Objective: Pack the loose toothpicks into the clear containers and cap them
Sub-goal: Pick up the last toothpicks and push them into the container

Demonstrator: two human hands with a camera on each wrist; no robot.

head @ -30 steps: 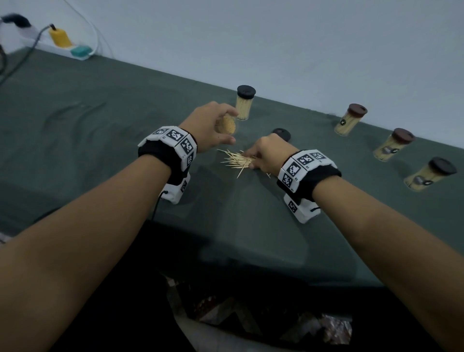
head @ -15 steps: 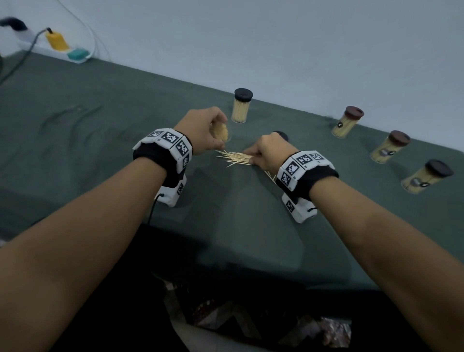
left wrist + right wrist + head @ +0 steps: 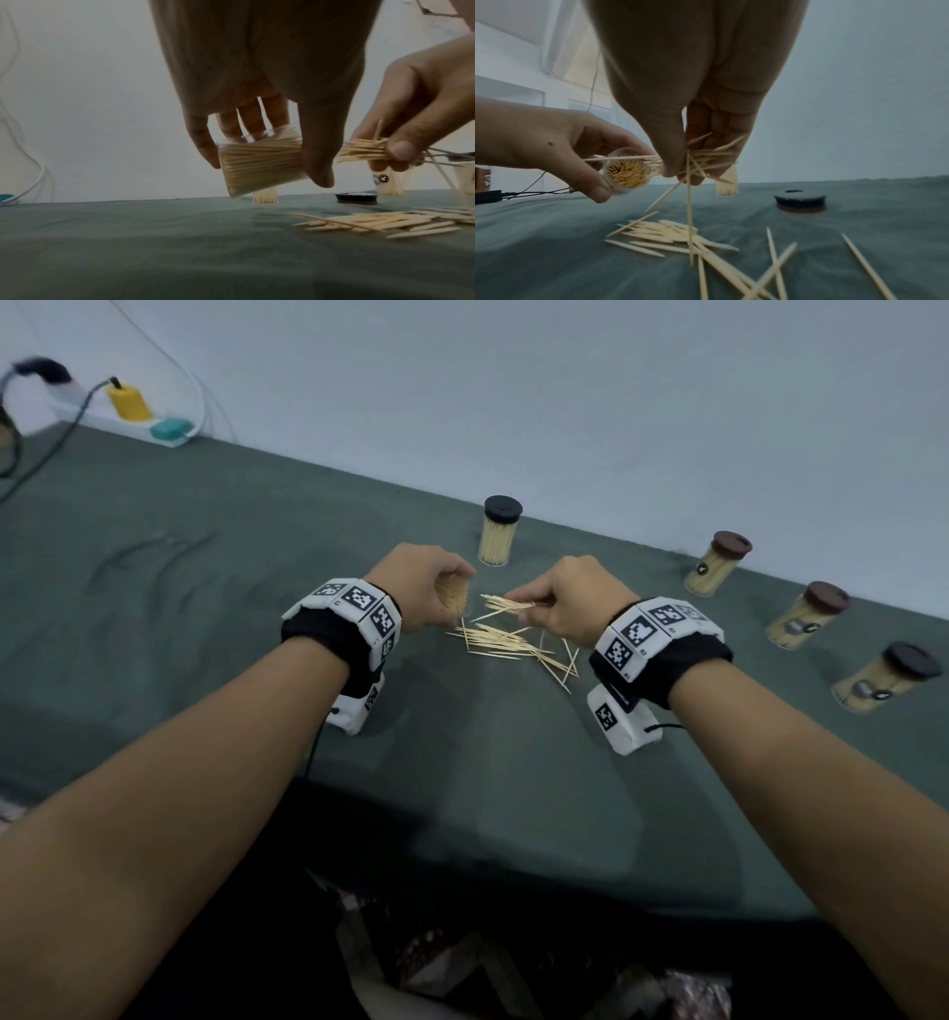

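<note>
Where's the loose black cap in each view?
Head: not visible; the right hand covers its spot.
Left wrist: loose black cap lies on the cloth, right of centre, behind the toothpick pile.
Right wrist: right of centre, flat on the cloth.
Shared landmark: the open container held by the left hand.

Left arm: bare, reaching forward, with a black band and white marked blocks at the wrist.
Left hand [image 3: 421, 590]: held off the desk, thumb and fingers curled round a tipped clear container [image 3: 259, 162] full of toothpicks.
Right arm: bare, reaching forward, with the same band and blocks.
Right hand [image 3: 570, 603]: held off the desk, thumb and fingertips pinching a bunch of toothpicks [image 3: 359, 151].
Hands together: near each other, not touching.
</note>
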